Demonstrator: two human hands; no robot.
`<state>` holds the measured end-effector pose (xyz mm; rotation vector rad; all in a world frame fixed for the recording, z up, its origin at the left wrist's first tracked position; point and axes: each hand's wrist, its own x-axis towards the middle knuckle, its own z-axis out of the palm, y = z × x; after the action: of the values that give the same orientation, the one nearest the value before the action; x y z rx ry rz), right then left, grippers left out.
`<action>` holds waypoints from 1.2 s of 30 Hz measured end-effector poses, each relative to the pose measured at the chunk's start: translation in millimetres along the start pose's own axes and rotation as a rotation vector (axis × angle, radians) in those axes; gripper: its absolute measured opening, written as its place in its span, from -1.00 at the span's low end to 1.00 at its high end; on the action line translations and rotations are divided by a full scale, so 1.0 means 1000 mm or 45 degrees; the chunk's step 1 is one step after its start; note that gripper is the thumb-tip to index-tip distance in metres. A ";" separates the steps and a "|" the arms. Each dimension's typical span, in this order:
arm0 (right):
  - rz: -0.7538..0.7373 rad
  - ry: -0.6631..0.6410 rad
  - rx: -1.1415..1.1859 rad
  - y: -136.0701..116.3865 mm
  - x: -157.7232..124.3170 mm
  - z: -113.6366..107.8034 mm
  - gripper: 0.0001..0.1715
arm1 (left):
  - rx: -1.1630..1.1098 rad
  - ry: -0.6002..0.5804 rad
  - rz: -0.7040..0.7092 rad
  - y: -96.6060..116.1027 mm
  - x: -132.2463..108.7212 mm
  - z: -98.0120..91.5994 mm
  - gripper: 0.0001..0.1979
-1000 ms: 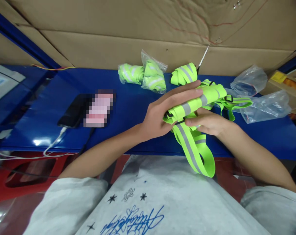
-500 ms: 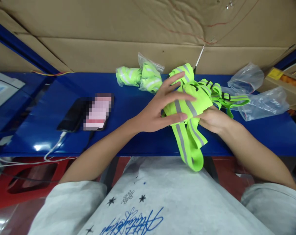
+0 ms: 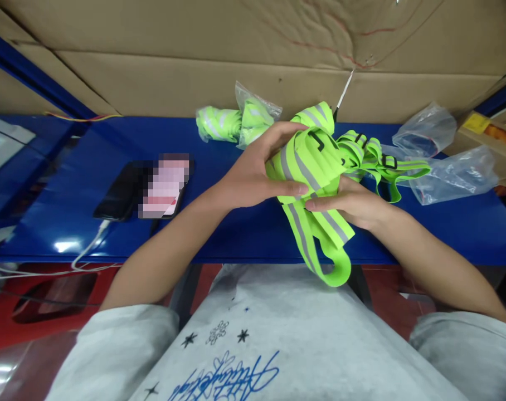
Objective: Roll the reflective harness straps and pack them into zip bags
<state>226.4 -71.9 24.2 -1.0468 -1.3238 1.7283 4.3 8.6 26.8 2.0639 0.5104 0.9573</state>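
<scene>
A rolled bundle of neon yellow-green reflective strap [image 3: 311, 167] with grey stripes is held between both hands, above the front part of the blue table. My left hand [image 3: 259, 170] wraps its left side, thumb across the front and fingers partly hidden behind. Gripping it from the lower right is my right hand [image 3: 355, 203], thumb pressed on the strap and other fingers mostly hidden. A loose strap loop [image 3: 334, 270] hangs over the table edge. Just behind the bundle lie another strap roll [image 3: 322, 116] and a tangle of straps with black buckles [image 3: 364, 147].
Two bagged strap rolls, one on the left [image 3: 217, 123] and one beside it [image 3: 253, 117], lie at the back. Clear plastic bags [image 3: 457, 175] and a cardboard box [image 3: 482, 133] are at right. Two phones, one black [image 3: 121, 192] with a white cable [image 3: 89, 245], lie left on the blue table [image 3: 64, 184].
My left fingers have moved from spread over the front of the bundle to behind its left side. My right thumb now shows on the strap's front, and the bundle has turned slightly.
</scene>
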 end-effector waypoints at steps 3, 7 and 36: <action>0.070 -0.115 -0.039 0.005 0.001 0.002 -0.37 | -0.032 0.001 0.029 -0.005 0.003 -0.001 0.00; 0.044 0.040 -0.072 0.010 0.003 0.003 -0.41 | 0.110 -0.004 0.127 -0.002 0.001 0.000 -0.08; -0.856 0.764 -0.779 -0.013 -0.006 -0.017 -0.56 | -0.185 -0.230 -0.056 0.015 -0.001 -0.008 -0.01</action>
<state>244.9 -67.3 35.5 -1.1306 -1.5670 0.4595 -2.4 2.9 41.2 1.9766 0.3776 0.7508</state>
